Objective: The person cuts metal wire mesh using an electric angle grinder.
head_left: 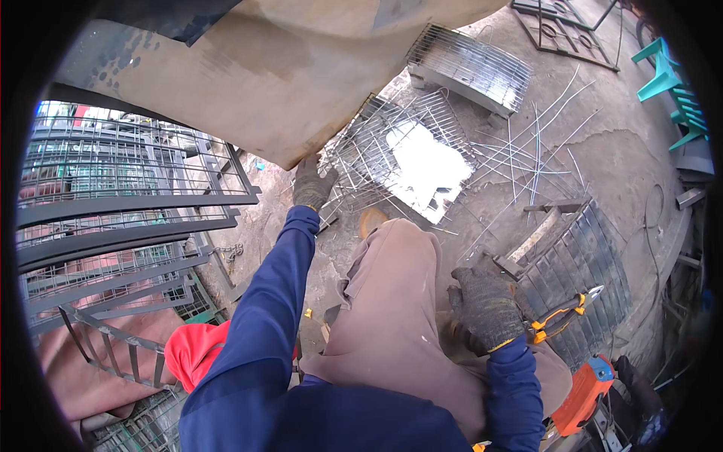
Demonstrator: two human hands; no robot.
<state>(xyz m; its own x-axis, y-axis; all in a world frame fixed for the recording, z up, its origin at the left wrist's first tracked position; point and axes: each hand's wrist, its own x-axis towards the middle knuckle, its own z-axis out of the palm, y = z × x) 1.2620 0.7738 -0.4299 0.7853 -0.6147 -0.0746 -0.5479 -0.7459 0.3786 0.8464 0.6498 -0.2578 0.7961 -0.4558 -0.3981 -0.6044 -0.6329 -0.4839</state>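
— What's my left gloved hand (312, 183) on?
— Fingers curled, seemingly gripping the bent silvery wire-mesh grille (392, 154)'s corner.
— And my right gloved hand (486, 305)?
— Clamped on orange-handled steel pliers (563, 313), jaws pointing up-right beyond the fingertips.

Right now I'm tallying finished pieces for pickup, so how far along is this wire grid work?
One curved wire grid looks finished, lying apart. In hand: the left hand touches the edge of a flat wire grid on the concrete floor; the right hand rests by orange-handled pliers. Left: loose wire rods lie scattered, unused.
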